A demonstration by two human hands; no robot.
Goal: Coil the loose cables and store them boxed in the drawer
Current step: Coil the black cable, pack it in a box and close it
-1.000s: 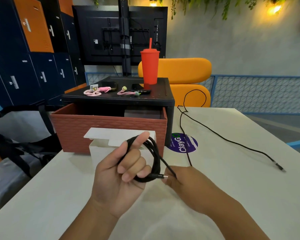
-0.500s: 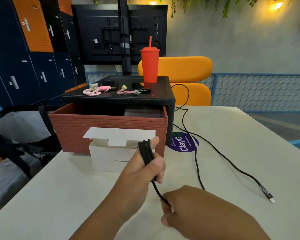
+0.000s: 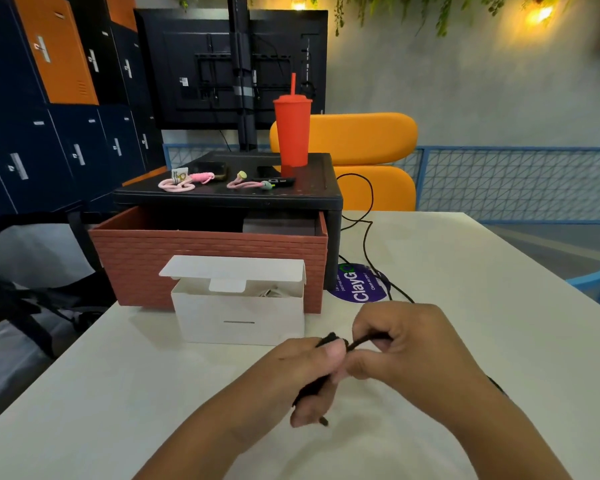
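Black cable (image 3: 312, 389) sits bunched in a tight bundle inside the left hand (image 3: 302, 372), whose fingers curl round it, with one end poking out just below the fingertips. The right hand (image 3: 409, 344) pinches a strand of the same cable between thumb and curled fingers, close against the left thumb. Beyond the right knuckles the loose run trails across the white table (image 3: 465, 289), past a purple sticker (image 3: 359, 287) and up behind the black stand (image 3: 229, 199). Just ahead of the left fingers stands the white box (image 3: 239, 320), lid open, against the pulled-out brick-red drawer (image 3: 208, 258)
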